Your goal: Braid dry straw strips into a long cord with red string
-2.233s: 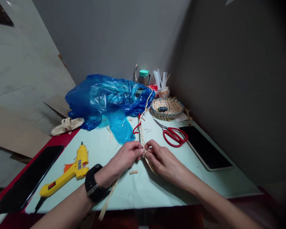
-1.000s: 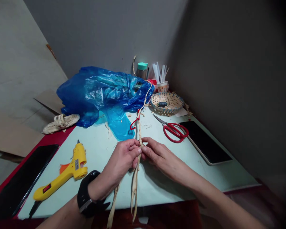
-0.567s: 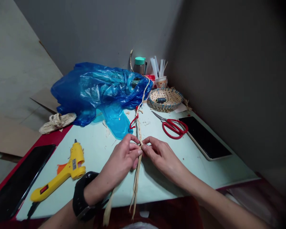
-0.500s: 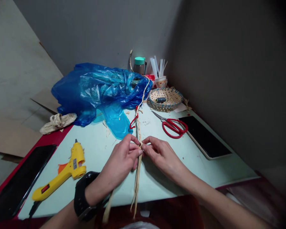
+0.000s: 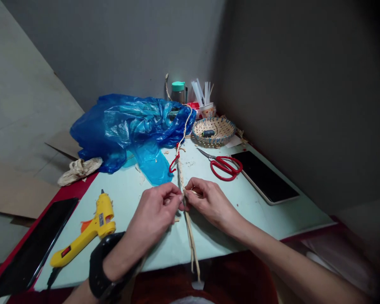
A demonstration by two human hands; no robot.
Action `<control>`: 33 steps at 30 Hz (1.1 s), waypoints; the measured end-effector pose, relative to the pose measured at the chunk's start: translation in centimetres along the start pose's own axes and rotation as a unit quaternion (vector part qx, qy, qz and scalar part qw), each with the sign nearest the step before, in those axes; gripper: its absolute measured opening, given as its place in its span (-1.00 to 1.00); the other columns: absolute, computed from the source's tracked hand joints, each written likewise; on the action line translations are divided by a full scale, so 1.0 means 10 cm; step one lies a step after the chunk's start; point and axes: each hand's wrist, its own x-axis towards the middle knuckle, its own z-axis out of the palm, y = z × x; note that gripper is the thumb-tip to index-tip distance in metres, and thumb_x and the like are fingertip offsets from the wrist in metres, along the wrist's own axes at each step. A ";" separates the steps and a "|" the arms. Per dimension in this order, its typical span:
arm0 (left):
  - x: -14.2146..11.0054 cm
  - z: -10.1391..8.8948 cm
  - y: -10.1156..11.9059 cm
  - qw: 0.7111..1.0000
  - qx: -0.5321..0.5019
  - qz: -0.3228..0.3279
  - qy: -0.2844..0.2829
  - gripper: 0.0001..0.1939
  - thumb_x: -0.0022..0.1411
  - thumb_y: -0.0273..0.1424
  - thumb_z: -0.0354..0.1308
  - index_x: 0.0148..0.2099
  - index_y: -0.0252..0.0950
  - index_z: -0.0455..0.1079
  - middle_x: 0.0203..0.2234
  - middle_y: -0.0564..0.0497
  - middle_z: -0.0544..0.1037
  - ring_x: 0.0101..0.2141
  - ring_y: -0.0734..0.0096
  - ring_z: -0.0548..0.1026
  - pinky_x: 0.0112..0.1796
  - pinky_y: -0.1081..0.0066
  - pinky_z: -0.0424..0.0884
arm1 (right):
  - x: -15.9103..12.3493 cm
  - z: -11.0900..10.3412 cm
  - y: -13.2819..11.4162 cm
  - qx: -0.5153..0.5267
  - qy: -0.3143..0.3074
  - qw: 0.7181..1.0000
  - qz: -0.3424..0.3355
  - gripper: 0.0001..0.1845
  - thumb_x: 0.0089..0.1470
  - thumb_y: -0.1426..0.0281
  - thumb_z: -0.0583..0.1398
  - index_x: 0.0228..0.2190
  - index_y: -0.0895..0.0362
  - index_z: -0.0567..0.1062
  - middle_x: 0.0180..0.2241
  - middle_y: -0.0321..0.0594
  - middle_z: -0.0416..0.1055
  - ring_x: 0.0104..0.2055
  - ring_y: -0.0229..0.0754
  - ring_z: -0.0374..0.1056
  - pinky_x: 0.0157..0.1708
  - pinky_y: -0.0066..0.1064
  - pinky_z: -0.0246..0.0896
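Note:
A pale braided cord (image 5: 181, 171) runs toward me down the middle of the table, from over the blue bag to my fingers. My left hand (image 5: 160, 207), a black watch on its wrist, pinches at the lower end of the braid. From the other side my right hand (image 5: 207, 202) closes thumb and finger there, and a pale strand shows within its curled fingers. Loose flat strands (image 5: 191, 240) hang below both hands past the table's near edge. A red hook-shaped piece (image 5: 174, 164) sits at the cord farther up. The exact grip points are partly hidden by my fingers.
Red-handled scissors (image 5: 224, 168) and a dark tablet-like device (image 5: 266, 175) lie at right. Behind are a woven basket (image 5: 226, 131) and a cup of glue sticks (image 5: 208, 110). A blue plastic bag (image 5: 126, 126), yellow glue gun (image 5: 95, 228) and another dark device (image 5: 34, 242) are at left.
A strand now shows in my right fingers. The hanging strands have swung a little to the right, and my left hand has shifted left. The whole view has moved slightly.

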 end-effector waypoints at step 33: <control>0.15 0.13 -0.21 0.922 -0.370 -0.094 -0.064 -0.83 0.16 -0.32 0.11 -0.34 -0.32 0.24 -0.66 0.19 0.25 -0.72 0.71 0.00 -0.69 0.57 -0.14 | -0.11 -0.02 -0.07 0.015 -0.048 0.999 -0.019 -0.85 0.27 0.32 -0.07 -0.21 0.10 0.22 -0.51 -0.36 0.33 -0.45 -0.26 0.26 -0.42 -0.44 0.06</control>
